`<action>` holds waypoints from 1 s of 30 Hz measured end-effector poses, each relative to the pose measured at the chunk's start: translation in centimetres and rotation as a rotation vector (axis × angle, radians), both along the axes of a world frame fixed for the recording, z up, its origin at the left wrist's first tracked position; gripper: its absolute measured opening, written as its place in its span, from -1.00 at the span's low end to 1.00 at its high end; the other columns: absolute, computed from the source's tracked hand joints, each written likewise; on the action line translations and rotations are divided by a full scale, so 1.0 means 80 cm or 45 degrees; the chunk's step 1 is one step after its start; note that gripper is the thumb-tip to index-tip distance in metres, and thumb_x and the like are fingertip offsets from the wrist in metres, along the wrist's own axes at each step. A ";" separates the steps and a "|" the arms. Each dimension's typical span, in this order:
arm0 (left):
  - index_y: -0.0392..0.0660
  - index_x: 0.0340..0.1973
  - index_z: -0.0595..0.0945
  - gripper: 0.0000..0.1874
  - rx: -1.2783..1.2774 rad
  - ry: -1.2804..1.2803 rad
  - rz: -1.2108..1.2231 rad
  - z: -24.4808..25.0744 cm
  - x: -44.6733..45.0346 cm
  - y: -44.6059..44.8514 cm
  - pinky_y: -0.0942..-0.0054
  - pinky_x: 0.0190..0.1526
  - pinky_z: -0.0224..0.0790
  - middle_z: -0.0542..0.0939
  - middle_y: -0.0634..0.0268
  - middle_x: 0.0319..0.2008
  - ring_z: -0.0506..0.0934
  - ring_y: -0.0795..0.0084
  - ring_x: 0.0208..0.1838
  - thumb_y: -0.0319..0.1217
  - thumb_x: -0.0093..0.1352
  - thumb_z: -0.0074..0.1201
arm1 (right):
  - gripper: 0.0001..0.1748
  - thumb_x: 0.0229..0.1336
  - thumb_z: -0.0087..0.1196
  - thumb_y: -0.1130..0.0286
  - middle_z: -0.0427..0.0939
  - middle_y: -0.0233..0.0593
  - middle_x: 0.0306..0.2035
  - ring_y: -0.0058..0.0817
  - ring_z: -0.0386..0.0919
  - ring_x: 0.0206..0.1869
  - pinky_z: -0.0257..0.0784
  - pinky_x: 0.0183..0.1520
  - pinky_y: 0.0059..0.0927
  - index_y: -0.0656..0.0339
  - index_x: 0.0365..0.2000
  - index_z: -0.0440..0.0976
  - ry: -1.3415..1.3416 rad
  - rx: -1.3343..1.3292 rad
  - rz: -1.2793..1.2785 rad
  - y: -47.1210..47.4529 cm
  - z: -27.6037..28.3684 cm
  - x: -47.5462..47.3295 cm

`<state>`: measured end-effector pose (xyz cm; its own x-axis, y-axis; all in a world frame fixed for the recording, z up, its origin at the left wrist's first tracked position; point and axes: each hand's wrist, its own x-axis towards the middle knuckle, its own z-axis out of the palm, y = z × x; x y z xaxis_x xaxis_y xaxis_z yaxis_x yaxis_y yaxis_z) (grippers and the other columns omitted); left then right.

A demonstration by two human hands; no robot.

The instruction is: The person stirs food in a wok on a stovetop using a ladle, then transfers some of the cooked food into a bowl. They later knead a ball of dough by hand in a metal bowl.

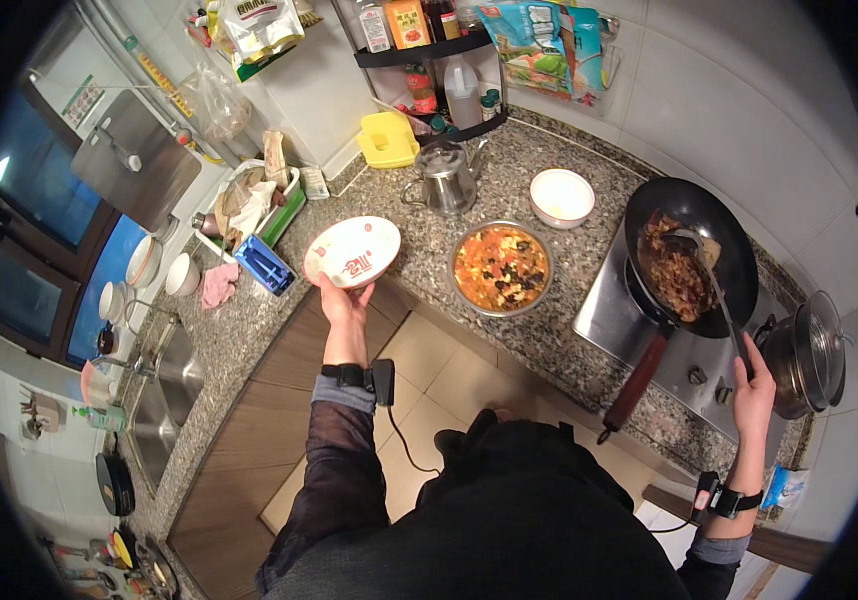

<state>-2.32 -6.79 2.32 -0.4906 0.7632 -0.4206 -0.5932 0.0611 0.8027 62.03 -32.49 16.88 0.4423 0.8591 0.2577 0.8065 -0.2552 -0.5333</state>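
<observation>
My left hand (pixel 345 304) grips the near rim of a white bowl (pixel 352 251) with red markings, tilted at the counter's edge. My right hand (pixel 754 386) is closed around the handle of a metal ladle (pixel 715 281), whose head rests in browned, chopped food (pixel 673 277) in a black wok (pixel 736 247). The wok sits on a steel gas stove (pixel 601 307), its dark red handle (pixel 635 382) pointing towards me. Between my hands, a metal bowl (pixel 502 308) holds orange-red soup with egg and dark pieces. Behind it stands a small white bowl (pixel 562 196).
A steel kettle (pixel 444 180) stands behind the soup, near a corner rack (pixel 429 56) of bottles. A lidded pot (pixel 793 367) is at the stove's right. To the left are a blue phone (pixel 264 264), a pink cloth (pixel 220 285), a filled basket (pixel 286 214) and a sink (pixel 155 420).
</observation>
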 end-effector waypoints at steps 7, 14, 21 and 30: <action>0.09 0.38 0.40 -0.30 0.133 0.004 -0.076 -0.042 -0.042 0.130 -0.03 -0.07 0.70 0.57 0.18 0.25 0.62 0.03 0.13 0.28 0.55 -0.25 | -0.53 0.42 0.11 0.37 0.44 -0.54 -0.42 -0.71 0.24 -0.40 0.24 -0.31 -0.62 0.14 0.29 0.49 0.307 0.031 -0.113 -0.018 0.027 -0.048; -0.04 0.42 0.37 -0.28 0.043 -0.045 -0.065 -0.046 -0.032 0.179 -0.07 0.02 0.68 0.52 0.06 0.30 0.58 -0.07 0.20 0.20 0.61 -0.43 | -0.58 0.38 0.16 0.39 0.72 -0.09 0.00 -0.58 0.60 -0.08 0.45 0.07 -0.48 0.15 0.21 0.55 0.296 0.023 -0.432 -0.035 0.046 -0.078; -0.12 0.42 0.35 -0.27 -0.011 -0.031 -0.037 -0.054 -0.018 0.184 -0.04 0.03 0.68 0.52 -0.02 0.27 0.59 -0.07 0.16 0.16 0.63 -0.50 | -0.60 0.33 0.19 0.43 0.73 -0.01 -0.08 -0.45 0.69 -0.17 0.52 -0.05 -0.38 0.16 0.16 0.58 0.191 -0.113 -0.453 -0.071 0.096 -0.103; 0.08 0.43 0.38 -0.31 0.054 -0.117 -0.110 -0.061 -0.028 0.172 -0.11 0.13 0.56 0.48 0.14 0.34 0.50 -0.04 0.27 0.21 0.59 -0.44 | -0.61 0.28 0.22 0.37 0.67 0.11 -0.12 0.05 0.65 -0.10 0.58 -0.07 -0.16 0.07 0.12 0.61 -0.059 -0.334 -0.272 -0.044 0.104 -0.107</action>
